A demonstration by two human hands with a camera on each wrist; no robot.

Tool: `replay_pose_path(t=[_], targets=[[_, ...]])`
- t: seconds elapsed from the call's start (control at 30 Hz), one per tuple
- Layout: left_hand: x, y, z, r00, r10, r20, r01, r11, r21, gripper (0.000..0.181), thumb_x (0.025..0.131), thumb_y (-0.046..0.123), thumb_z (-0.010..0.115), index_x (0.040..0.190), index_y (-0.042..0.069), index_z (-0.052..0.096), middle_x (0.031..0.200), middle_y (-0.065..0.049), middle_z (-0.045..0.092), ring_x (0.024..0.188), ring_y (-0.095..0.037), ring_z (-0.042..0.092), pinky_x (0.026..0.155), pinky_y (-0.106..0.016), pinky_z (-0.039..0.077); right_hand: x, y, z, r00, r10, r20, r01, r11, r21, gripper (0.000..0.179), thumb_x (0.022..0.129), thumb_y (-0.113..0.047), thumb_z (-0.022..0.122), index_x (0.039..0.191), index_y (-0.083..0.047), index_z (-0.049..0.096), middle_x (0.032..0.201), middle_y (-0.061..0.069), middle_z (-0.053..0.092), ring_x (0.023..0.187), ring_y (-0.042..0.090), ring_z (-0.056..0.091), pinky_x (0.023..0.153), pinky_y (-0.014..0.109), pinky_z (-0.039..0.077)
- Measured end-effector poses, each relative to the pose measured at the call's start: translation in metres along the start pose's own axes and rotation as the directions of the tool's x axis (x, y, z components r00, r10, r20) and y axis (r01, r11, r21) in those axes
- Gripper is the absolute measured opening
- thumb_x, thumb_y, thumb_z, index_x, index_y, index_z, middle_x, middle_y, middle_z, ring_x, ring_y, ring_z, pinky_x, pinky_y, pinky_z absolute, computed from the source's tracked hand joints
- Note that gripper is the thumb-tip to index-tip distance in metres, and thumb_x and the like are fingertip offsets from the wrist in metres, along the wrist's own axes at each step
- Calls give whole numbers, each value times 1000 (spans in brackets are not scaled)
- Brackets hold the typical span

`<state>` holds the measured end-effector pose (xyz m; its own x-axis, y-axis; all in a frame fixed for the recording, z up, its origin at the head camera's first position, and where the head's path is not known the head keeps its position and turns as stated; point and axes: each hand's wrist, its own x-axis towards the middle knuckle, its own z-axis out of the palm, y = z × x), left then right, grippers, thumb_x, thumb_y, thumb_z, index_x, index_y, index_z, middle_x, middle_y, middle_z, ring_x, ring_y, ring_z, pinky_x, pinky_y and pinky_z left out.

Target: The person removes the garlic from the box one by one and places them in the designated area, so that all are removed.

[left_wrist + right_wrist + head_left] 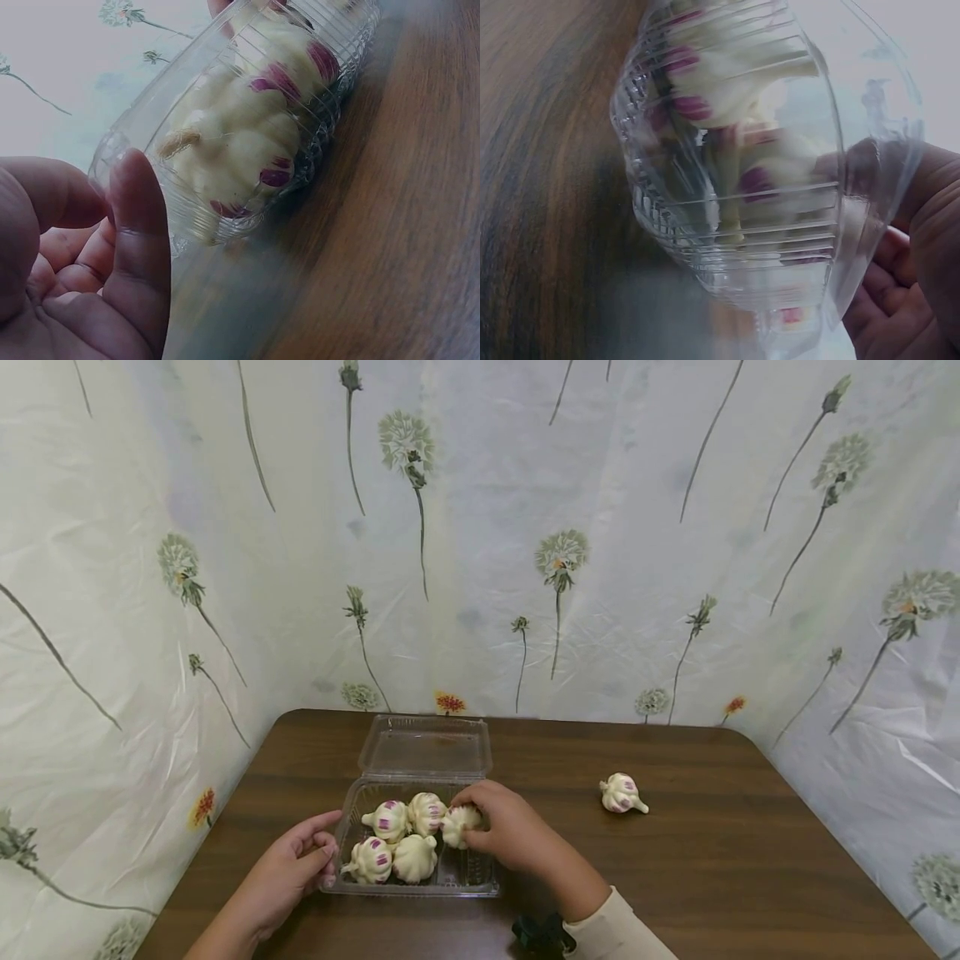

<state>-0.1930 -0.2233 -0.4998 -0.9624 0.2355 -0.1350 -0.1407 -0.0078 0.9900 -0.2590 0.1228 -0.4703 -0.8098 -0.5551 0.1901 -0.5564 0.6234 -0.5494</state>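
On the table lies a clear plastic clamshell container (412, 890), its lid (427, 750) folded open to the back. Several garlic bulbs (415, 858) with purple patches sit inside it. My left hand (288, 868) pinches the container's left rim between thumb and finger, as the left wrist view also shows. My right hand (510, 827) reaches over the right side and holds a garlic bulb (459, 827) inside the container. Through the clear wall, the right wrist view shows bulbs and part of the right hand (915, 247). Another garlic bulb (622, 793) lies apart on the table.
The dark wooden table (712, 860) has rounded back corners. A pale curtain (480, 527) printed with dandelions surrounds it at the back and sides. Near the right sleeve (615, 931) is a dark object (542, 935), apparently at the wrist.
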Motion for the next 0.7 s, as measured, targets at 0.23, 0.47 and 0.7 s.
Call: replay_pose_path(t=[0.23,0.47,0.7], targets=[[0,0,-1,1000,0,3,0,1000,9,61,107,1,51,162,-1,26,109,-6,52,85,-12,57,72,-25,58,-1,3,-2,999,33,4,-33,995,97,32,94,-19,79,124,-24,70,128,-8,64,116,15,61,96,40,55],[-3,1,-4,1000,10,5,-10,1000,16,61,107,3,53,162,-1,27,110,-7,51,85,-12,57,73,-25,58,0,0,-3,999,27,-26,-24,992,124,34,93,-17,80,124,-23,71,127,-7,65,116,17,62,99,44,55],[-3,1,-3,1000,4,10,-4,1000,11,61,107,4,53,162,0,27,109,-6,51,84,-12,58,73,-25,58,-2,-1,-3,997,48,-68,-38,990,134,35,91,-17,81,124,-24,71,124,-9,65,112,13,61,99,41,55]])
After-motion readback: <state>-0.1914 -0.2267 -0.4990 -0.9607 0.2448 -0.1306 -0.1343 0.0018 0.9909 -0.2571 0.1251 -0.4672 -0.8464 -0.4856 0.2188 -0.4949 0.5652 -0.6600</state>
